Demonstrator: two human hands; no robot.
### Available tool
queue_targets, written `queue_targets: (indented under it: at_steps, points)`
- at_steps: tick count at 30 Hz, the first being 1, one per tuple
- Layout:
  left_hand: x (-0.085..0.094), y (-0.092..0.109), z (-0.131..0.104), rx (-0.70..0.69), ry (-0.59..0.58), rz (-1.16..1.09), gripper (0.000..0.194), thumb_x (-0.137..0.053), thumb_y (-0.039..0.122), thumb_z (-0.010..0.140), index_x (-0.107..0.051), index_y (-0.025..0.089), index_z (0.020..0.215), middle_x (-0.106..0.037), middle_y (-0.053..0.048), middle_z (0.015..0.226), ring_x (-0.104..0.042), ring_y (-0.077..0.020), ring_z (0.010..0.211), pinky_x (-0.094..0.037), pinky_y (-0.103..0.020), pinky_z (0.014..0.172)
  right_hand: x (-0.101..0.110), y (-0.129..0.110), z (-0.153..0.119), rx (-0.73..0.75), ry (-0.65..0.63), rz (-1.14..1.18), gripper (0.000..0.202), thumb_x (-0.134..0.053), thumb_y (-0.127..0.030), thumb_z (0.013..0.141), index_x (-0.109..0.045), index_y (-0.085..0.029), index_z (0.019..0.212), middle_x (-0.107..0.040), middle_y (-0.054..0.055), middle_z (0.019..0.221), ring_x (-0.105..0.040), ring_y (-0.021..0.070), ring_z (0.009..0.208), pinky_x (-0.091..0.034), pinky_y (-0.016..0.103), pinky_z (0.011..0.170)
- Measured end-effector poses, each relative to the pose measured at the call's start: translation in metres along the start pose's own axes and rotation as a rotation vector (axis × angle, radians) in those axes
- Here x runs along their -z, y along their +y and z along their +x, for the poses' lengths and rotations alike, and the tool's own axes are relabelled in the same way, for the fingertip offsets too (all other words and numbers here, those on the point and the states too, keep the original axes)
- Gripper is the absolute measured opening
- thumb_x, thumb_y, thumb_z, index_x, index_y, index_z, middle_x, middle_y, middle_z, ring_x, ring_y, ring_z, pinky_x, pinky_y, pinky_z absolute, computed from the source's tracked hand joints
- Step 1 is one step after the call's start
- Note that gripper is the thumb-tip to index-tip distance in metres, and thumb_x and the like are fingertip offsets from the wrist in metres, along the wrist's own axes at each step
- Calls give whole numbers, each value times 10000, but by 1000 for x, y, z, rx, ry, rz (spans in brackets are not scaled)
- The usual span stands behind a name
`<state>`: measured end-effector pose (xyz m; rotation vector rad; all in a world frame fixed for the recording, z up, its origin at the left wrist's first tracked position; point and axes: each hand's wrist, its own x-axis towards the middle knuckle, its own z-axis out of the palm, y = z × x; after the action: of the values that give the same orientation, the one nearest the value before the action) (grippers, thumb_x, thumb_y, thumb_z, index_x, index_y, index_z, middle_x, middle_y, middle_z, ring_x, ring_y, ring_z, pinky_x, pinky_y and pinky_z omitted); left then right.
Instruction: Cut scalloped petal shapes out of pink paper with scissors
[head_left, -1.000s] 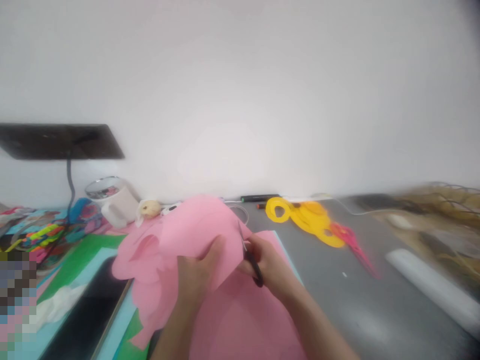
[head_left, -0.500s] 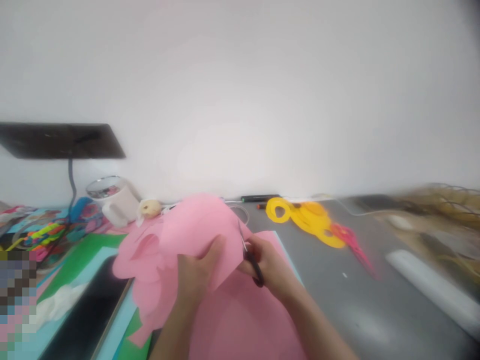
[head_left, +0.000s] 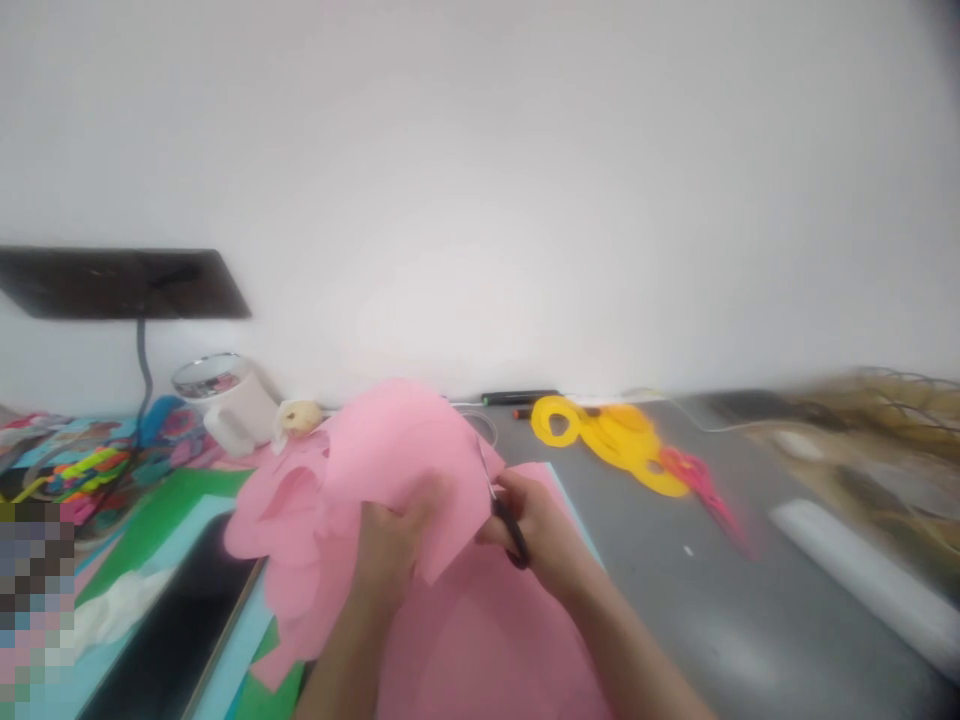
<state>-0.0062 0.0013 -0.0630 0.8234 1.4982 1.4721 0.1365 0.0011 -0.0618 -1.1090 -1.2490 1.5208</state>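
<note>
A pink paper sheet point(head_left: 409, 435) with a rounded top edge is raised above the table, pinched between the thumb and fingers of my left hand point(head_left: 397, 540). Black-handled scissors point(head_left: 510, 530) are in my right hand point(head_left: 529, 520), their blades at the sheet's right edge. Part of the left thumb looks blurred. Beneath and left of my left hand lie cut pink pieces with curved outlines point(head_left: 277, 510). A larger pink sheet point(head_left: 487, 650) spreads below both hands.
Yellow paper cutouts point(head_left: 619, 435) and pink scissors point(head_left: 701, 485) lie right of my hands. A white mug point(head_left: 244, 410), a black slab point(head_left: 176, 620) and green paper point(head_left: 180, 510) are at left. A white bar point(head_left: 862, 570) lies far right.
The raised pink sheet has shifted and turned slightly, its top a little higher and further left. My left hand has moved slightly with it; the scissors remain at its right edge.
</note>
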Motion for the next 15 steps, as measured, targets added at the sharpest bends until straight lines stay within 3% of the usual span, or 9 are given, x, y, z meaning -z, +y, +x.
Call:
queue_targets:
  at_steps: [2, 4, 6, 7, 10, 12, 15]
  points:
    - [1, 3, -2, 42, -187, -19, 334, -750, 402, 565, -640, 143, 744, -687, -122, 679, -668, -287, 681, -547, -428, 619, 0, 1, 1, 25, 7, 58, 152, -593, -128, 620, -531, -196, 742, -443, -86, 505, -398, 96, 492, -286, 223, 479]
    - [1, 9, -6, 93, -478, -42, 213, -691, 258, 588, -655, 133, 756, -642, -67, 556, -603, -209, 508, -504, -345, 496, -1, 1, 2, 38, 48, 97, 128, -575, -147, 632, -528, -196, 740, -449, -82, 488, -430, 106, 497, -317, 232, 493]
    - [0, 16, -10, 99, -729, -79, 234, -634, 135, 569, -675, 147, 799, -627, -30, 542, -559, -163, 478, -455, -277, 449, -1, 0, 1, 40, 116, 95, 88, -564, -164, 629, -499, -195, 679, -447, -80, 486, -394, 89, 475, -285, 219, 465]
    - [-2, 18, -12, 57, -783, -80, 254, -626, 102, 562, -684, 164, 801, -640, -26, 580, -565, -156, 515, -450, -257, 463, -2, 0, 1, 38, 148, 85, 90, -562, -169, 622, -479, -195, 648, -439, -81, 484, -363, 78, 462, -255, 211, 447]
    - [-9, 17, -17, -130, -759, 10, 132, -619, 86, 610, -681, 194, 654, -679, -34, 710, -610, -165, 691, -488, -254, 624, -3, -3, 0, 18, 191, 64, 87, -546, -172, 591, -473, -193, 636, -437, -84, 474, -322, 68, 448, -201, 202, 421]
    - [-13, 13, -20, -181, -696, 60, 127, -601, 125, 657, -658, 201, 574, -689, -45, 711, -629, -185, 725, -505, -295, 722, -5, -4, 0, 4, 197, 61, 107, -530, -167, 576, -515, -186, 680, -454, -82, 476, -331, 73, 446, -199, 202, 414]
    - [-13, 5, -22, -158, -447, 80, 120, -639, 266, 703, -669, 212, 600, -701, -65, 701, -662, -236, 741, -528, -383, 783, -9, -6, -1, -11, 186, 61, 130, -562, -143, 571, -542, -183, 693, -456, -87, 482, -338, 72, 439, -254, 208, 421]
